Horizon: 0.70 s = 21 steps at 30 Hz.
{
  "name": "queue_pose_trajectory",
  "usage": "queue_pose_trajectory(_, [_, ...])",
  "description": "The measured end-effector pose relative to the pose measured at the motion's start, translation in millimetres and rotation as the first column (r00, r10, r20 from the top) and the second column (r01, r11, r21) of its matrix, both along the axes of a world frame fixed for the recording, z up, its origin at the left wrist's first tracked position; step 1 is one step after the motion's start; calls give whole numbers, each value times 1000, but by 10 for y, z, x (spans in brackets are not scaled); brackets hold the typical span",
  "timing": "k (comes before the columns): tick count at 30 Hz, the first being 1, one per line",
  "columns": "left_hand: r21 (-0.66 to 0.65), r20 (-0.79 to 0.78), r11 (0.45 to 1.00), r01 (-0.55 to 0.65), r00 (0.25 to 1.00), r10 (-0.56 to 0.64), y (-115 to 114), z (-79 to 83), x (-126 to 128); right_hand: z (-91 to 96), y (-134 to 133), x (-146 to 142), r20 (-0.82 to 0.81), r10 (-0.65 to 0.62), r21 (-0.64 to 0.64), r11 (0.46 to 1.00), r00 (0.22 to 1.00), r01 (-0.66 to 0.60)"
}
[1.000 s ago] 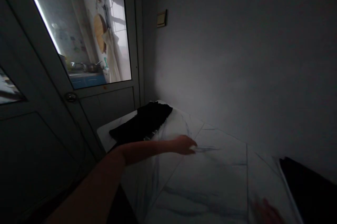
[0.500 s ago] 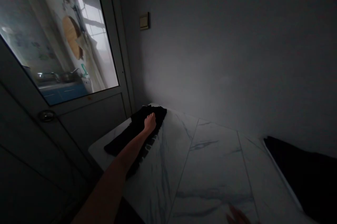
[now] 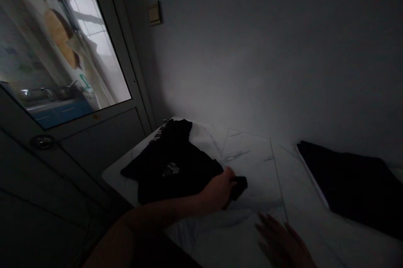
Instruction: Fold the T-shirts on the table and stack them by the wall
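A black T-shirt (image 3: 176,171) with a small pale print lies spread on a white marble-patterned surface (image 3: 252,163). My left hand (image 3: 217,188) reaches across from the lower left and pinches a black corner of the shirt at its right side. My right hand (image 3: 283,245) rests lower right on the white surface with its fingers apart, holding nothing, a short way from the shirt. The shirt's near edge is hidden behind my left forearm.
A dark cloth (image 3: 343,184) lies at the right of the white surface, against a grey wall (image 3: 252,58). On the left stands a door (image 3: 94,125) with a glass pane and a round knob. A small wall switch (image 3: 154,13) sits above.
The black shirt, a narrow strip before, now lies spread wide with its print showing. My left hand has moved right, pulling its corner. My right hand has come further into view.
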State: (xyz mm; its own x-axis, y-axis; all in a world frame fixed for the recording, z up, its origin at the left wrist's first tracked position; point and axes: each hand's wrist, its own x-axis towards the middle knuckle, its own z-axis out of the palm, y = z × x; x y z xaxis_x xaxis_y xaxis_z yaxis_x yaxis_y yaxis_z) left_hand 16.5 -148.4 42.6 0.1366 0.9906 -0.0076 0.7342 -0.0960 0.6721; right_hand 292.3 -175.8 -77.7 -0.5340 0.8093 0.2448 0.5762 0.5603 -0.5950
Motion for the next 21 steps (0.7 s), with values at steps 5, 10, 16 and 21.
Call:
queue_pose_trajectory(5, [-275,92,888,369,929,-358,-580,-159,807,403,169,-62,-333,-324,-499,857,885,126])
queue_pose_trajectory(10, [-161,-1,656,738,664,-748,-484,-22,955,430,450,-94,-290,-389,-563,808,874,173])
queue_pose_trajectory(16, [107,-478,913,393,826,-300,569,69,323,348,511,-250,-200,-263,-486,863,944,138])
queue_pose_trajectory(21, [-10,-563,904,427,745,-358,1049,-50,-438,485,612,-201,-129,-227,-441,885,965,150])
